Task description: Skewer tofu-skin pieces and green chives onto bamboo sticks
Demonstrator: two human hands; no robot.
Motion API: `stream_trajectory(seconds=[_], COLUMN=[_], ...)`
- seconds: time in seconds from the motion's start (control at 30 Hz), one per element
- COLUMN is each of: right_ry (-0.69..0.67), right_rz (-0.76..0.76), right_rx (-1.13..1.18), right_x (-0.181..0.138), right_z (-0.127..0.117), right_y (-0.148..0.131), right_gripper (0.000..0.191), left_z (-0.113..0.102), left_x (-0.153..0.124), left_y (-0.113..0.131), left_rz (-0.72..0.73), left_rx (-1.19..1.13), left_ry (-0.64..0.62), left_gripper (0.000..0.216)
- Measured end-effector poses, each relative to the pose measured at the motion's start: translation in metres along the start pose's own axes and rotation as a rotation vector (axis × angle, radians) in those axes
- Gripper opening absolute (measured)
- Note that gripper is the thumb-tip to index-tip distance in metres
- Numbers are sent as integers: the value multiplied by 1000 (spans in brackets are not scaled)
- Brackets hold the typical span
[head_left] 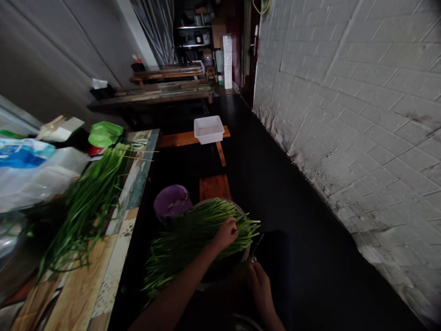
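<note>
A big heap of garlic chives lies across a round basin, pale stem ends to the right. My left hand is over the heap near the stem ends, fingers curled closed; what they hold, if anything, is hidden. Lower right, beside the basin's rim, my right hand is closed, thumb and fingers pinched together. A small pale bit shows at its fingertips, too dark to name. Just beyond the basin stands a purple bucket with something pale inside.
On the patterned table at left lies another bunch of chives, near plastic bags and a green plastic basket. A white tub sits on a wooden bench ahead. A block wall runs along the right.
</note>
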State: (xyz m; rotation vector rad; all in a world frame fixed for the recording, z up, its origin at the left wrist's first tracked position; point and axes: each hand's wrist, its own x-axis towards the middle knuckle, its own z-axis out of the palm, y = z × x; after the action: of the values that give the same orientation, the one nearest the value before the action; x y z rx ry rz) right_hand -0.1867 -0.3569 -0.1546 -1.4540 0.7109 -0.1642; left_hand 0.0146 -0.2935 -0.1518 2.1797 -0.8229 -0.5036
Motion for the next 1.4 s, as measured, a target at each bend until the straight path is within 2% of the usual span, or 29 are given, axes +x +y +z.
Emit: stream_trajectory(seconds=[0.07,0.17,0.27,0.4,0.57,0.73,0.8,0.9,1.0,1.13,1.33,1.4], right_ry=[3,-54,-107,-116,-85,-79,-68,-42,-45,-32,12,13], right_rz=[-20,-49,-81,-104,-97,-124,-141,-165,-187,-181,-168,-165], right_rx=[-37,-90,-139,-203,-271,-309,-320,-336,-329,-323,-306,-296], right_x=[0,1,1,0,0,0,0,1,2,4,5,5], right_z=[-1,0,1,2,2,2,1,-1,-2,-5,-9,-9], right_y=[-2,-8,-13,-9,5,9,8,8,8,10,10,9], right_gripper=[38,38,36,34,36,35,34,33,32,31,31,30], left_z=[-10,-21,-27,-30,-37,-54,-55,-46,-29,-10,2,3], left_x=[-13,-32,-43,-45,-49,-62,-66,-66,-60,-54,-66,-70], left_y=[-7,-13,-13,-8,3,12,11,7,5,13,31,36], left_rz=[-131,-357,-358,-333,-207,-102,-56,-32,14,136,348,381], left_rx=[-214,-538,-689,-571,-496,-495,-383,-83,108,102,81,107], left_ry=[-80,-216,-207,-118,47,-28,-31,45,91,32,-192,-212], left_gripper=[10,30,37,31,24,39,32,19,26,36,19,16])
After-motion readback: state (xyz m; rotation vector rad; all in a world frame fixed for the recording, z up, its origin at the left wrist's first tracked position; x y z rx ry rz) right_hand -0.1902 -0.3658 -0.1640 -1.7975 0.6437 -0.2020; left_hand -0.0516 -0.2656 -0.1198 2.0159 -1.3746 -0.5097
